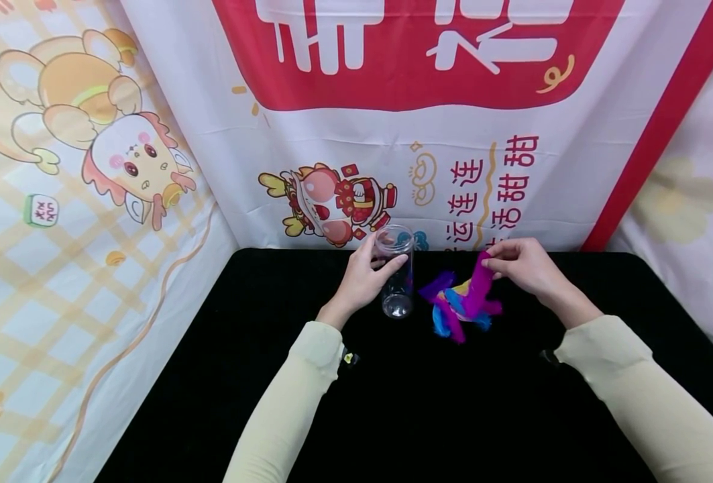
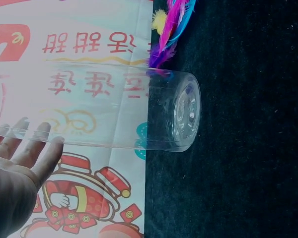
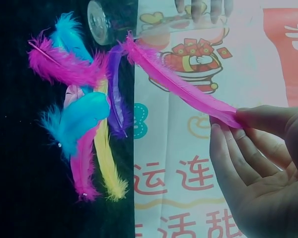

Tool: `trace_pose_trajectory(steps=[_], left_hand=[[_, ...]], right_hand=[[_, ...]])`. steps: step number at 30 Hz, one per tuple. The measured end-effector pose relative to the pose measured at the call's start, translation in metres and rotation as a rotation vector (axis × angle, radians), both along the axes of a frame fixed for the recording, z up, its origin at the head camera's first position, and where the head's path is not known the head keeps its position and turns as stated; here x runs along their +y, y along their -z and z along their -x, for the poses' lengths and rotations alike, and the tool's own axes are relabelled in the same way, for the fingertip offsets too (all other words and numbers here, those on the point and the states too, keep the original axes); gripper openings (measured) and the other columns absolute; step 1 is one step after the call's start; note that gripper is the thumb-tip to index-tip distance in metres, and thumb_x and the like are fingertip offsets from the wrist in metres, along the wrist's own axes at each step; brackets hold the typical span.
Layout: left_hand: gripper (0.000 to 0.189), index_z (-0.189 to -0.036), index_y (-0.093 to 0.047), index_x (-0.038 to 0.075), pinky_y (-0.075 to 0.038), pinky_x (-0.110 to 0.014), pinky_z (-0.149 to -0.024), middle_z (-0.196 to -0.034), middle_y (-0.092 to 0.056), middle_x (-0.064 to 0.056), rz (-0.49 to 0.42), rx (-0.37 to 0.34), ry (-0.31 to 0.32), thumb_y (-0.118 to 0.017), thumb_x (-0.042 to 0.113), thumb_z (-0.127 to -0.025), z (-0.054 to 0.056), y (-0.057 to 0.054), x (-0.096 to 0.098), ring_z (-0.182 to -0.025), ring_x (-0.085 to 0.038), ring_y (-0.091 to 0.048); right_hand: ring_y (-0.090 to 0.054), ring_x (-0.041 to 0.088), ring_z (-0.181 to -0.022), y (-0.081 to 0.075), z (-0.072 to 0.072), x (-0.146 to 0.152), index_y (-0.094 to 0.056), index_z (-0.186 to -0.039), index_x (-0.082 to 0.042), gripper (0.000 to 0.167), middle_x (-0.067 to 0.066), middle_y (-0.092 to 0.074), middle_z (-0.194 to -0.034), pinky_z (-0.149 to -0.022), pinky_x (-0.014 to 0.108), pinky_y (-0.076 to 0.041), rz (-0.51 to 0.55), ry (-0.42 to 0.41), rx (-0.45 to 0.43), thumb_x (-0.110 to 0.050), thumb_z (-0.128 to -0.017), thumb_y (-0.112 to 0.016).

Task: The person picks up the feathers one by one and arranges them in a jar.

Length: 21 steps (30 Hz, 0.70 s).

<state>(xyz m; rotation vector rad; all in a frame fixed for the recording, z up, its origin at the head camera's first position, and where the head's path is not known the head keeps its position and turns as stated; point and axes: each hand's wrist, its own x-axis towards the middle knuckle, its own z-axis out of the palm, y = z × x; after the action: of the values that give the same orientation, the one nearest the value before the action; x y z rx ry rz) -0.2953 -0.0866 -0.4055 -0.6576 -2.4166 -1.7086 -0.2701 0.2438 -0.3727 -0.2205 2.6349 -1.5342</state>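
Note:
My left hand (image 1: 359, 282) grips a clear, open-mouthed plastic jar (image 1: 398, 302) round its upper part, thumb in front. In the left wrist view the jar (image 2: 186, 116) shows see-through walls, with nothing visible inside. To its right, my right hand (image 1: 528, 268) pinches one end of a magenta feather (image 3: 184, 91) between thumb and fingertips. The feather slants down toward a loose heap of feathers. In that heap are a turquoise feather (image 3: 87, 114), a yellow feather (image 3: 108, 153), a purple feather (image 3: 118, 99) and further magenta ones.
A black-covered table (image 1: 428, 416) lies under both hands. Close behind its far edge hangs a printed cloth backdrop (image 1: 332, 134) with red lettering and cartoon figures. Another patterned cloth (image 1: 78, 282) hangs along the left side.

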Motion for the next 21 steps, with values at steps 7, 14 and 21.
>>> trace_pose_trajectory(steps=[7, 14, 21], left_hand=[[0.069, -0.153, -0.042, 0.016, -0.055, -0.041, -0.101, -0.146, -0.055, -0.012, 0.014, 0.023, -0.004, -0.072, 0.043, -0.097, 0.001, 0.002, 0.0, -0.122, -0.021, -0.063], [0.069, -0.152, -0.042, 0.016, -0.054, -0.04, -0.101, -0.147, -0.053, -0.015, 0.016, 0.031, 0.002, -0.07, 0.045, -0.097, 0.001, 0.001, 0.0, -0.122, -0.022, -0.063], [0.069, -0.153, -0.041, 0.015, -0.054, -0.04, -0.101, -0.148, -0.052, -0.016, 0.021, 0.025, 0.005, -0.069, 0.045, -0.098, 0.0, 0.0, -0.001, -0.123, -0.022, -0.063]], right_hand=[[-0.069, 0.007, -0.077, -0.004, 0.0, -0.004, -0.068, -0.119, 0.008, 0.032, 0.018, -0.071, -0.115, -0.071, 0.024, -0.06, -0.002, 0.012, 0.035, -0.017, -0.099, -0.07], [-0.071, 0.014, -0.079, -0.009, -0.002, -0.007, -0.069, -0.115, 0.008, 0.03, 0.009, -0.075, -0.101, -0.071, 0.025, -0.06, 0.006, 0.01, 0.053, -0.016, -0.098, -0.071], [-0.072, 0.015, -0.079, -0.014, -0.003, -0.009, -0.07, -0.114, 0.008, 0.031, 0.004, -0.076, -0.094, -0.071, 0.026, -0.06, 0.029, -0.001, 0.049, -0.019, -0.098, -0.072]])
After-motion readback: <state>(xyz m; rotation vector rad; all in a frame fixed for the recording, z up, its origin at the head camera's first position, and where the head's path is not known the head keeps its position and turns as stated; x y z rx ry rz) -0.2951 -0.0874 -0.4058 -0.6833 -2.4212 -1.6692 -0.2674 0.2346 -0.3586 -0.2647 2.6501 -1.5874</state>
